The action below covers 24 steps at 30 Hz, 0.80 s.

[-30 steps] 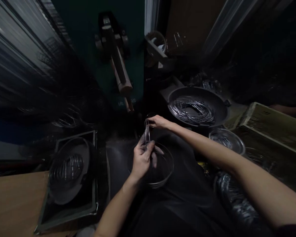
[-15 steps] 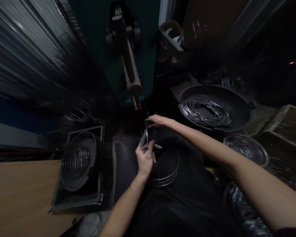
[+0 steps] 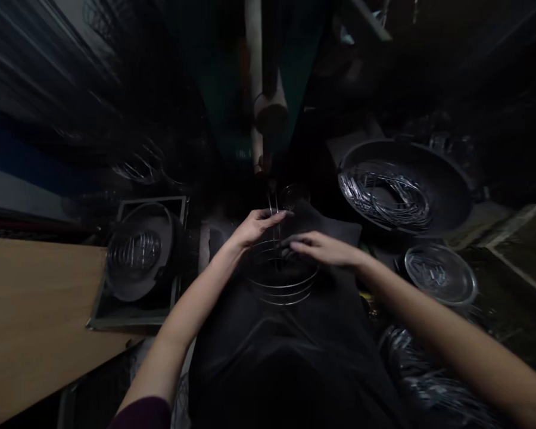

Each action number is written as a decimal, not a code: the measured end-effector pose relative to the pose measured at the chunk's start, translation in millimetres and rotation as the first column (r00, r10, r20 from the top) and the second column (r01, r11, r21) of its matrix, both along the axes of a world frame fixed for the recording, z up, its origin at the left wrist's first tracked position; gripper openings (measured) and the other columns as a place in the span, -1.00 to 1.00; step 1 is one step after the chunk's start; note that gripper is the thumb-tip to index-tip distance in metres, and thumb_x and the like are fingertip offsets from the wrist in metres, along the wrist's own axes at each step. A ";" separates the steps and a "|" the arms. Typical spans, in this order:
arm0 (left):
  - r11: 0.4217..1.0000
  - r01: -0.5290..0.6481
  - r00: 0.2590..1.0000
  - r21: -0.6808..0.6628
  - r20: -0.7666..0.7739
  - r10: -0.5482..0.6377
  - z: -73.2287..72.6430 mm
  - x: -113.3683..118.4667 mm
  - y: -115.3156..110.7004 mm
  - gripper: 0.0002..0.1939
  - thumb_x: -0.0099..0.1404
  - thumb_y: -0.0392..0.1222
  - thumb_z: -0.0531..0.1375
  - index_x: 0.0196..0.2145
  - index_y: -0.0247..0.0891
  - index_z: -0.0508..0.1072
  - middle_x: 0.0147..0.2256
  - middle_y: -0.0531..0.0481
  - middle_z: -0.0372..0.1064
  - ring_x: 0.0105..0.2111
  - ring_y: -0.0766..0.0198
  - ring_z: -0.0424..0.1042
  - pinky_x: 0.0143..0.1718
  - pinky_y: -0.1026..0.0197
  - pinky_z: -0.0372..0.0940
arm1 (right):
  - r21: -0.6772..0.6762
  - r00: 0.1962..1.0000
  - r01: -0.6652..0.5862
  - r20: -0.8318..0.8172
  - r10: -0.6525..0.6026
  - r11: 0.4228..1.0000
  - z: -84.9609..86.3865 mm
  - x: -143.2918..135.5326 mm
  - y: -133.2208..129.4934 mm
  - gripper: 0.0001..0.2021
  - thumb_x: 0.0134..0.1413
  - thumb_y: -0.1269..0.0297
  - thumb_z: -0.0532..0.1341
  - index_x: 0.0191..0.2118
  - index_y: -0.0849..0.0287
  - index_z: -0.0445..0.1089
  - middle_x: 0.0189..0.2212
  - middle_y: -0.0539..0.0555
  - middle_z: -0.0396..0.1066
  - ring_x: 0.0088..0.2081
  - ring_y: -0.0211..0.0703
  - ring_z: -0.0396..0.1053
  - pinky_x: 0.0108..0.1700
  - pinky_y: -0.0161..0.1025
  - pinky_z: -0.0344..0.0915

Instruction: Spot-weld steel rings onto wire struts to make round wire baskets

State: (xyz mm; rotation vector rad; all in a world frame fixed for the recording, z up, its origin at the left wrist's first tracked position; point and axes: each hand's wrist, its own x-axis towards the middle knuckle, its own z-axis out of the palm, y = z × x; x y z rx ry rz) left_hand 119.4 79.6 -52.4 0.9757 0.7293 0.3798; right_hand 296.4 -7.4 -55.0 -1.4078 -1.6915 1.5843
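Observation:
A round wire frame (image 3: 283, 286) made of several stacked metal rings hangs in front of the dark apron on my lap. My left hand (image 3: 259, 227) pinches thin upright wires at the frame's far side, just below the machine's tip. My right hand (image 3: 315, 246) is at the frame's right side, its darkened fingers drawn together by an upright wire; what lies between them is hidden. Above both hands, the thick rod-shaped arm (image 3: 270, 110) of a green machine points down toward the wires.
A large dark pan (image 3: 451, 185) with bundled wire pieces stands at the right, above a smaller bowl (image 3: 467, 286) of short wires. Shiny wire bundles (image 3: 438, 381) lie at lower right. On the left, a dark bowl (image 3: 154, 280) with wire rings rests by a wooden board (image 3: 36, 310).
My right hand has come down from the top of the upright wires to the frame's right side. My left hand has moved up, toward the machine tip. The view has shifted.

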 end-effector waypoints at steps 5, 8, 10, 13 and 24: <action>0.916 0.143 0.968 0.375 -0.247 -0.050 -2.1 0.1 2.0 -0.58 0.24 0.13 0.15 -0.32 -0.29 0.58 -0.32 -0.03 0.51 -0.21 0.16 0.47 -0.14 0.23 0.29 | -0.075 0.968 0.245 -0.028 -0.248 0.966 4.1 -31.0 -26.8 -0.68 0.08 0.07 0.23 -0.16 0.20 0.51 -0.21 0.10 0.49 -0.18 -0.05 0.43 -0.09 -0.13 0.34; 0.861 0.163 0.947 0.481 -0.322 0.001 3.9 -27.2 -13.6 -0.58 0.33 0.10 0.06 -0.28 -0.28 0.57 -0.29 -0.04 0.50 -0.20 0.15 0.46 -0.11 0.21 0.29 | -0.212 0.950 0.292 -0.045 -0.308 0.933 5.6 -28.5 -19.4 -0.67 0.02 0.04 0.26 -0.23 0.21 0.52 -0.31 0.10 0.49 -0.28 -0.11 0.43 -0.22 -0.21 0.37; 0.814 0.144 0.951 0.562 -0.305 0.043 0.9 -53.7 -40.2 -0.60 0.36 0.05 0.03 -0.08 -0.25 0.49 -0.13 -0.09 0.46 -0.10 0.13 0.42 -0.03 0.14 0.27 | -0.339 0.945 0.263 -0.098 -0.312 0.903 8.6 -26.6 -14.7 -0.64 -0.05 0.01 0.29 -0.31 0.24 0.52 -0.40 0.09 0.47 -0.40 -0.20 0.39 -0.36 -0.29 0.33; 0.627 0.264 0.936 0.733 -0.351 0.016 -25.0 -87.3 -97.1 -0.37 0.23 0.04 0.19 0.20 -0.20 0.20 0.09 -0.21 0.26 0.08 -0.01 0.26 0.10 -0.05 0.19 | -0.426 0.932 0.252 -0.134 -0.336 0.869 15.9 -28.3 -12.4 -0.63 -0.11 -0.02 0.31 -0.39 0.26 0.51 -0.52 0.04 0.42 -0.53 -0.31 0.30 -0.49 -0.37 0.24; 0.177 0.297 0.871 0.938 -0.343 0.353 -76.4 -56.4 -63.3 -0.34 0.13 -0.07 0.13 0.19 -0.28 0.18 -0.24 -0.13 0.24 -0.23 0.04 0.26 -0.14 -0.02 0.23 | -0.169 0.755 0.616 -0.151 -0.638 0.769 4.8 -42.2 5.7 -0.62 -0.20 0.04 0.40 -0.36 0.22 0.38 -0.48 0.00 0.36 -0.46 -0.29 0.30 -0.45 -0.37 0.24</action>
